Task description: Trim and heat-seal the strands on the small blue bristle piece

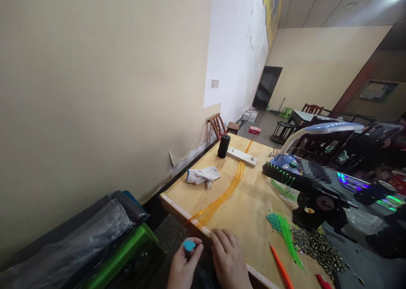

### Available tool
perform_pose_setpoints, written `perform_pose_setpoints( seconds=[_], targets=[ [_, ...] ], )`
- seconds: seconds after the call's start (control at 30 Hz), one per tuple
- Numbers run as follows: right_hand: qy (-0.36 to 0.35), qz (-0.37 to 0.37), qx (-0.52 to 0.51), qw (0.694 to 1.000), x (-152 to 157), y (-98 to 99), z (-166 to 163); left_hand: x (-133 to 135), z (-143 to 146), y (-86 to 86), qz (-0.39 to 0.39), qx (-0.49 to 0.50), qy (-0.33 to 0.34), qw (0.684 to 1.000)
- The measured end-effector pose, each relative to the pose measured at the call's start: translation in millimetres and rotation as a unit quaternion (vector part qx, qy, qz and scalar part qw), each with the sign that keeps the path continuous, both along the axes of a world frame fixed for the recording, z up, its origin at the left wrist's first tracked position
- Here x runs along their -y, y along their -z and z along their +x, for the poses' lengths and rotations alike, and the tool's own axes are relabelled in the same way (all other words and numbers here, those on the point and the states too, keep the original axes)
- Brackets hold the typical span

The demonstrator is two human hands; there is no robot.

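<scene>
Head view: teal beads [189,245] pinched by left hand [183,265], right hand [228,259] with fingers spread.

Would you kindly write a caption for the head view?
Left hand holds a teal tuft; right hand rests at the wooden table's taped edge, orange strands beyond.

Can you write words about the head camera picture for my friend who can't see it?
A left hand pinches a small teal bundle, while a right hand rests at the edge of a wooden table. Long orange strands lie across the table, near a white work glove and a black cylinder.
</scene>
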State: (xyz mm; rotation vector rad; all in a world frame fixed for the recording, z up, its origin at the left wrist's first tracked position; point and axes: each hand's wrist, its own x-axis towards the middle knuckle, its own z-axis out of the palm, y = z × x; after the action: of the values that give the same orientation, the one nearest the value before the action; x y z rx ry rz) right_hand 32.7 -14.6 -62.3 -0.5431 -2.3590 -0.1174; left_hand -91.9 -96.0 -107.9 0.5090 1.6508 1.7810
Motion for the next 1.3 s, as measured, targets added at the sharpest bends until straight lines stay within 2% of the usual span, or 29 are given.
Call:
perform_pose_setpoints(
  seconds=[0.1,0.23,0.53,0.67,0.83,1.0,1.13,1.3],
  targets=[
    [0.003,0.002,-0.004,1.0,1.5,-2.8,1.6,-1.2,-2.7,0.7,0.007,-0.048,0.006,0.999],
    [0.013,0.012,-0.02,1.0,2.5,-2.4,7.1,-5.8,-1.4,3.1,-0.013,-0.064,0.049,0.997],
    [0.028,0.013,-0.039,0.999,4.8,8.6,28.7,-0.1,12.1,-6.5,-0.026,-0.03,0.093,0.995],
    [0.027,0.006,-0.032,0.999,6.3,9.8,27.1,3.5,14.4,-3.2,-0.028,-0.034,0.11,0.993],
    [0.007,-0.012,-0.018,1.0,6.2,7.3,21.4,6.0,13.6,1.5,-0.006,-0.086,0.054,0.995],
    [0.004,-0.016,-0.033,0.999,8.2,14.4,27.0,7.2,16.6,-9.3,0.0,-0.199,0.018,0.98],
    [0.005,-0.004,-0.038,0.999,10.2,24.1,38.6,1.3,11.5,-18.3,-0.009,-0.229,0.07,0.971],
    [0.013,0.007,-0.053,0.998,11.7,28.0,49.0,-5.7,3.2,-15.3,-0.038,-0.236,0.107,0.965]
  ],
)
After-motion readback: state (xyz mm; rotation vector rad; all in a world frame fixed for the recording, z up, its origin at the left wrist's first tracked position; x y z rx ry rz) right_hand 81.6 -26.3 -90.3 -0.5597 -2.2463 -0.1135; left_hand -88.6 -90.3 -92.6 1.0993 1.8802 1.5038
